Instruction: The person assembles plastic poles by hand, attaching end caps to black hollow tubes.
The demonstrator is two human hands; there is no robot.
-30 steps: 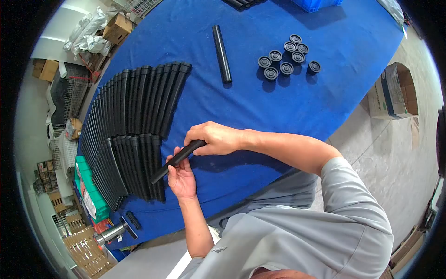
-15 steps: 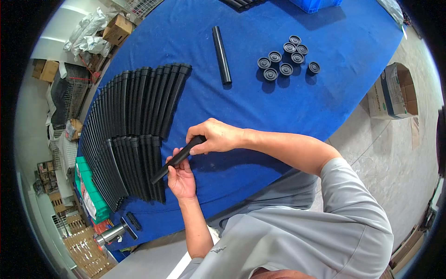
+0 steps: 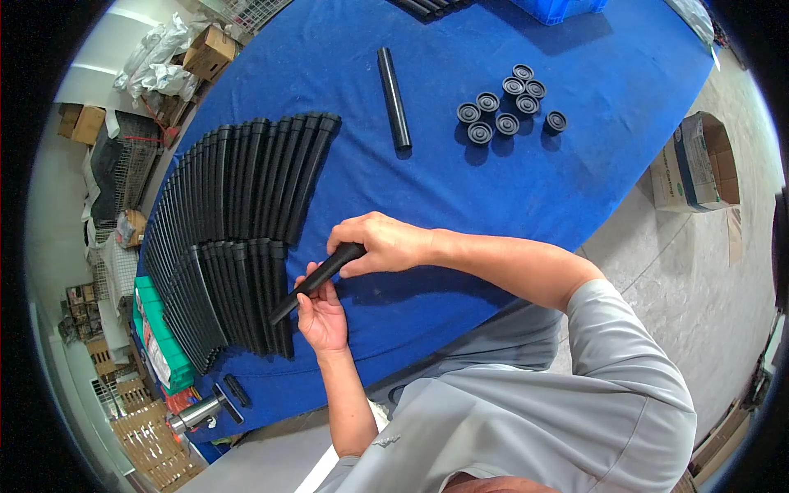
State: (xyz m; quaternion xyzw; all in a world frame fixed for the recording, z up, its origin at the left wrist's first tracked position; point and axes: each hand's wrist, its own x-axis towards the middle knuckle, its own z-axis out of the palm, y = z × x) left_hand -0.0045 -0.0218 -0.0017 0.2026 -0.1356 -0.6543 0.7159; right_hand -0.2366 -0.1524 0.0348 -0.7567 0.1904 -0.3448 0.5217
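Observation:
A short black tube [image 3: 319,280] is held at a slant between my two hands above the blue cloth [image 3: 460,197]. My right hand [image 3: 380,244] wraps round its upper end, palm down. Lower on the tube, my left hand [image 3: 322,314] grips it between thumb and fingers, palm up. The tube's lower end overlaps the front row of black tubes [image 3: 238,287]. Behind that row lies a longer row of capped black tubes [image 3: 267,172]. One single black tube [image 3: 393,99] lies farther back, left of several round black caps [image 3: 507,124].
A green bin [image 3: 160,337] and a metal cylinder on a plate [image 3: 197,413] are at the table's left edge. Part of a blue crate [image 3: 559,6] shows at the back. An open cardboard box [image 3: 694,164] stands on the floor at right.
Both hands keep their grip on the tube. My right hand and the tube have shifted very slightly; little else differs.

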